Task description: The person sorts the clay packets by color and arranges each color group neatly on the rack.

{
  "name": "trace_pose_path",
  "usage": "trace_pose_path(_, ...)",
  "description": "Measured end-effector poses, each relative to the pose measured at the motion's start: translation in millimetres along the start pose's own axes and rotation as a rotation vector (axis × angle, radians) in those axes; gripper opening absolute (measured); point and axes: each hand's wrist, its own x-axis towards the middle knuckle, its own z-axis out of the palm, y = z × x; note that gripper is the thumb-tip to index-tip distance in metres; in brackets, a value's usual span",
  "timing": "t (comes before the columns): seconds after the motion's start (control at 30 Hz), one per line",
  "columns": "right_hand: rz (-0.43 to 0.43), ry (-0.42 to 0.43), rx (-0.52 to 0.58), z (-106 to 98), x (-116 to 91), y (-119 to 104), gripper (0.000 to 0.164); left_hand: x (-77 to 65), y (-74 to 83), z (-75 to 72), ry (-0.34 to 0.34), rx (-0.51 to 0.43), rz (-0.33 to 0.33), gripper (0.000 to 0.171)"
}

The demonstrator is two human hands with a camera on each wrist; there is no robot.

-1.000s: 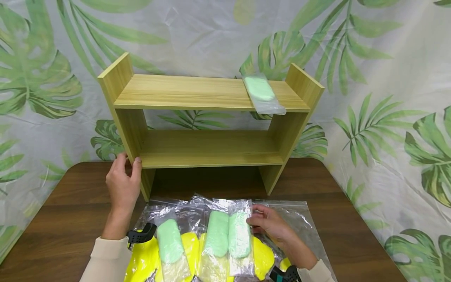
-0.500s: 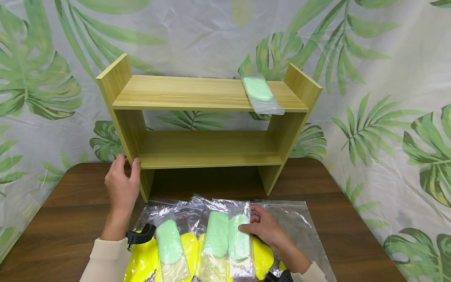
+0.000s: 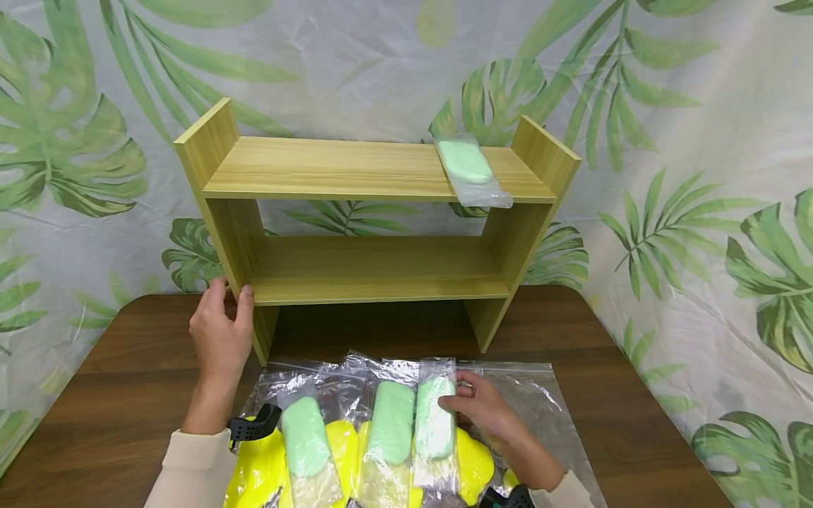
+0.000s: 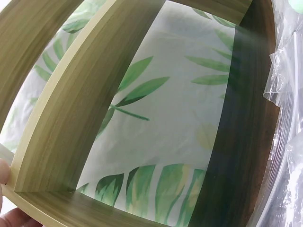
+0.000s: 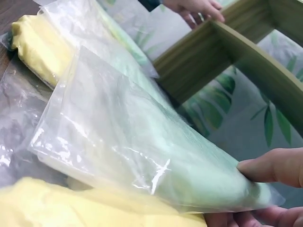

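Note:
A small wooden shelf unit (image 3: pixel 381 268) stands on the table, and my left hand (image 3: pixel 220 331) grips its left side panel at the middle board, thumb in front and fingers behind. My right hand (image 3: pixel 485 409) pinches a clear plastic bag with a flat mint-green piece (image 3: pixel 435 416) inside, thumb on top and fingers underneath, as the right wrist view shows. That bag overlaps a yellow piece (image 3: pixel 473 466) in clear plastic. Two more bagged mint-green pieces lie to its left, one in the middle (image 3: pixel 392 423) and one further left (image 3: pixel 305 434).
Another bagged mint-green piece (image 3: pixel 466 162) lies on the top board, its bag hanging over the front edge. Several yellow pieces (image 3: pixel 257 466) in clear bags lie along the table's front. Behind the dark wooden table (image 3: pixel 127 381) hangs a leaf-patterned cloth (image 3: pixel 356 70).
My right thumb has come over the bagged mint-green piece, and my right hand now pinches it, with the bag shifted slightly up and tilted. My left hand stays on the shelf unit.

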Motion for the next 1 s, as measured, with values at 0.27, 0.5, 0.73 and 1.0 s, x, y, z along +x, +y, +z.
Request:
trace_pose_path(0.27, 0.019, -0.007, 0.056, -1, -1, -3, 0.05, 0.2, -0.8, -0.2, 0.006, -0.001, 0.001, 0.025)
trace_pose_path(0.5, 0.019, -0.003, 0.052, -2, -3, -6, 0.051, -0.2, -1.4, 0.1, -0.002, 0.003, -0.005, 0.026)
trace_pose_path(0.73, 0.01, 0.006, 0.104, -1, -4, -7, 0.051, -0.3, -1.0, -0.4, 0.004, 0.001, -0.003, 0.025)
trace_pose_path(1.0, -0.041, 0.029, 0.106, -4, -7, -15, 0.048, 0.2, -1.6, 0.7, -0.001, -0.006, -0.004, 0.025)
